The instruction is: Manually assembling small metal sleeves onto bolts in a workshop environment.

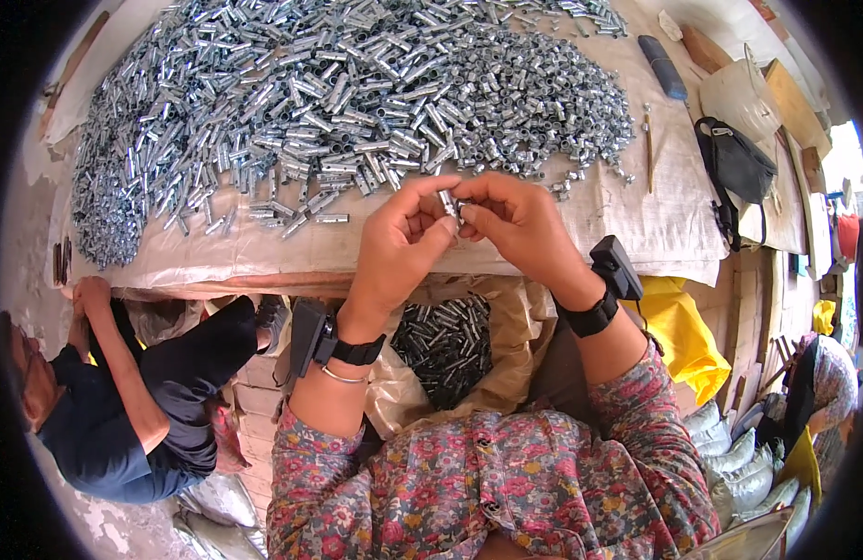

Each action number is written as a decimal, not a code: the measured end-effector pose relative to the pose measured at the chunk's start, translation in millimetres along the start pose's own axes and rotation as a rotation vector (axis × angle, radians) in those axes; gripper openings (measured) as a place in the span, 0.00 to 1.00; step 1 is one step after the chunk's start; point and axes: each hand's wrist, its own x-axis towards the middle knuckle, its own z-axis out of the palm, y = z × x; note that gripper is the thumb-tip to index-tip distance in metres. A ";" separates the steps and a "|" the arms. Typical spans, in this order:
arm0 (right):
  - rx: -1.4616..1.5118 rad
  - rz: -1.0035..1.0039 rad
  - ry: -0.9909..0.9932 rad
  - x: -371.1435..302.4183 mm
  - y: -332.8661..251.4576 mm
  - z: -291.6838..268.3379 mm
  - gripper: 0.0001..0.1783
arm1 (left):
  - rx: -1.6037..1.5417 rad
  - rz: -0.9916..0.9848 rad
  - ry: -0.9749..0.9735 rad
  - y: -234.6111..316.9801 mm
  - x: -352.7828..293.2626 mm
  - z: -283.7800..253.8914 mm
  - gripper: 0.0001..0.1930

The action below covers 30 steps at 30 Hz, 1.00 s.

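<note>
Over the table's near edge my two hands meet, fingertips almost touching. My left hand [403, 238] is closed, pinching a short shiny metal sleeve [445, 199] between thumb and fingers. Against the sleeve's side, my right hand [525, 224] pinches a small dark-looking piece [462, 207], mostly covered by the fingertips. Just beyond them spreads a large heap of slim silvery metal sleeves [292, 103], with shorter metal pieces [534, 103] heaped on its right. Below my hands, a lined sack [520, 350] stands open with many dark, slim parts [441, 345] inside.
A dark blue roll [663, 67], a thin stick [649, 149] and a black bag [735, 163] lie on the right. Yellow sheeting [683, 336] hangs beside my right arm. One person [114, 420] sits at the left; another [828, 383] is at far right near filled sacks [739, 462].
</note>
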 end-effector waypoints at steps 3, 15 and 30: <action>0.057 0.005 0.023 -0.3 -2.4 2.9 0.09 | -0.061 0.003 0.100 2.7 -1.3 -8.8 0.13; -0.036 0.011 -0.006 -2.4 -4.3 4.0 0.09 | -0.227 -0.093 0.124 3.6 -1.9 -14.2 0.10; -0.242 -0.120 0.110 -5.8 -2.9 2.5 0.07 | -0.288 -0.079 0.116 -3.9 0.3 -10.3 0.08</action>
